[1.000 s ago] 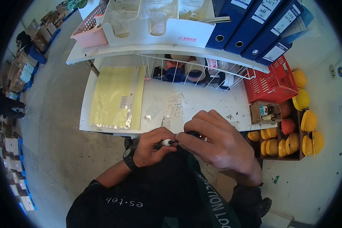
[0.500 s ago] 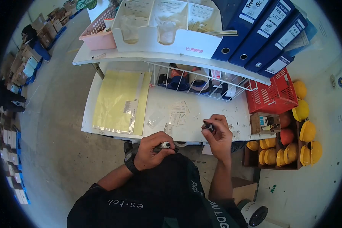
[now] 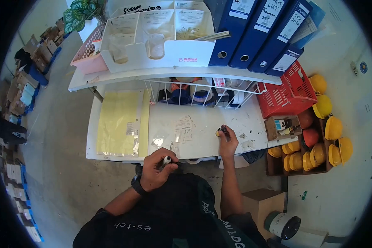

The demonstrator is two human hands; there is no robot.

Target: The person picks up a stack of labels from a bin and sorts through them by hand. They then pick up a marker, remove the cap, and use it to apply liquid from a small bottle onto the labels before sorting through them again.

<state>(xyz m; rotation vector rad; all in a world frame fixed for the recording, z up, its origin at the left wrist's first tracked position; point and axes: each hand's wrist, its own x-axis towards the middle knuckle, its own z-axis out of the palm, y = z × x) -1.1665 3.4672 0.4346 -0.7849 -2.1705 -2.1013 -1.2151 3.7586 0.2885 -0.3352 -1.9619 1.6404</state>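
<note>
My left hand, at the front edge of the white desk, is closed around a marker pen with a pale barrel and a dark end. My right hand is over the desk, its fingers pinching a small dark bottle with a yellowish end; the fingers partly hide it. Printed paper slips and a small clear plastic bag lie between the hands. Left of them is a yellow envelope in clear plastic.
A white wire basket hangs under the shelf, which carries a white compartment box and blue binders. On the right are a red crate, a small wooden box and yellow helmets. A cardboard box stands on the floor.
My right hand has moved forward over the desk with the small bottle and turned it. My left hand keeps the marker pen, now tilted more upright. The head view has shifted.
</note>
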